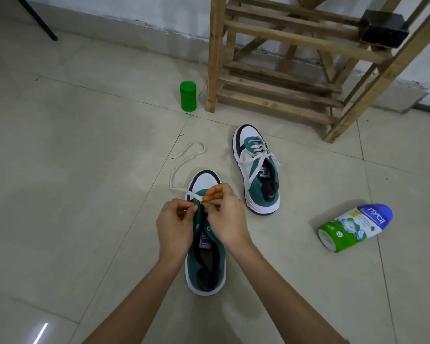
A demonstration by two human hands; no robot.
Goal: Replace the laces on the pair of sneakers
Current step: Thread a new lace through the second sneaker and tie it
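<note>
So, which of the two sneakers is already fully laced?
The far sneaker, near the wooden rack: its lace crosses the whole front. The near sneaker has its loose lace through the toe-end eyelets only.

Tiled floor [85, 145] bears near sneaker [209, 259], far sneaker [256, 170], green jar [188, 96], toppled bottle [353, 228], rack [278, 90].

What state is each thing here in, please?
Near sneaker: upright, threaded only at the toe.
Far sneaker: upright, laced.
Lace: through near sneaker, long end trailing on floor.
Left hand: pinches lace.
Right hand: pinches lace.
Jar: upright, lidded.
Bottle: on its side, capped.
</note>
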